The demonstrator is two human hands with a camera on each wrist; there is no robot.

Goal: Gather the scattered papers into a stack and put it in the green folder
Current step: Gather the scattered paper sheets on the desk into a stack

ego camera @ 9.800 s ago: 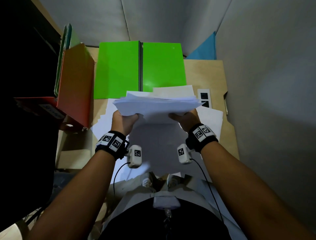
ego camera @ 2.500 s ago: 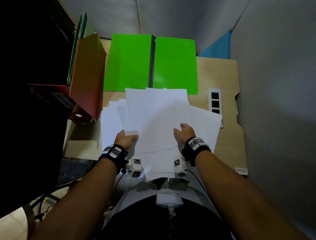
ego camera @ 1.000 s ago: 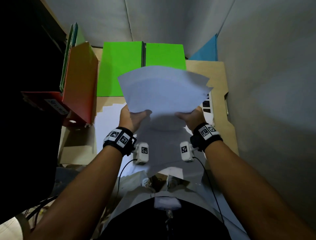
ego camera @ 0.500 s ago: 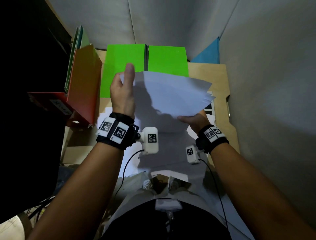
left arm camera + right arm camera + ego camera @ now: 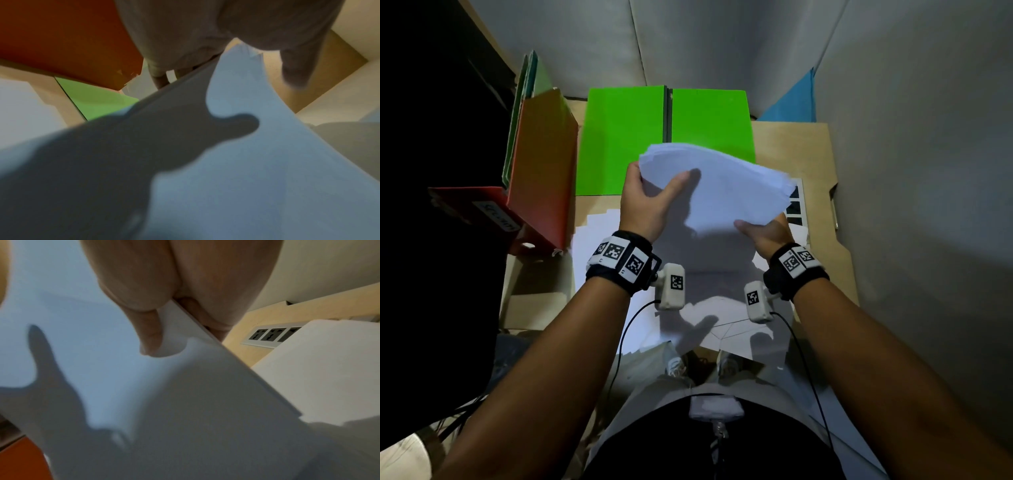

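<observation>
A stack of white papers (image 5: 726,185) hangs in the air over the desk, bowed upward in the middle, its sheets roughly squared. My left hand (image 5: 650,195) grips its left edge, thumb on top. My right hand (image 5: 763,233) pinches its near right corner, thumb on top and fingers beneath. The stack (image 5: 236,146) fills the left wrist view, and in the right wrist view my thumb lies on the stack (image 5: 92,345). The green folder (image 5: 626,137) lies open and flat at the back of the desk, just beyond the stack. More white sheets (image 5: 599,246) lie on the desk beneath my hands.
An orange binder (image 5: 541,164) stands at the left with green folders behind it. A socket strip (image 5: 796,205) sits in the desk at the right, partly under the stack. A blue folder (image 5: 794,102) leans in the back right corner. Grey walls close in behind and to the right.
My left hand has come down from the stack's far left corner to grip its left edge. The papers have bowed and turned slightly. The right hand keeps its hold.
</observation>
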